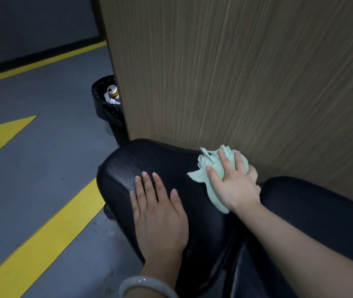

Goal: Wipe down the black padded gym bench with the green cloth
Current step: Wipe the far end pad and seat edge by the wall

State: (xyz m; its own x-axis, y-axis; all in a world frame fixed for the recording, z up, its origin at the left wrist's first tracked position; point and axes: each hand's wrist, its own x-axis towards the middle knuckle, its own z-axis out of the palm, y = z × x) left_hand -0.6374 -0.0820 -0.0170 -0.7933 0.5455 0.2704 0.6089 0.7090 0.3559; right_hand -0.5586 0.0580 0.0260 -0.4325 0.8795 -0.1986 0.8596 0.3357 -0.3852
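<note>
Black, finely grained padding on the gym bench (167, 164). Pale mint green cloth (212, 168). Light brown wood-grain panel (246, 72). Grey floor (42, 100) with yellow stripes (42, 237). Black bin (106, 112), gold can (113, 91) inside. Pale grey-white bangle (145, 286).

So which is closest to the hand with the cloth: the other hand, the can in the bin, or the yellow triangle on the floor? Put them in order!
From the right hand, in the head view:
1. Left hand, flat on the bench pad, just to its left.
2. Can, in the black bin beside the wooden panel, up and left.
3. Yellow triangle, far left on the floor.
</note>
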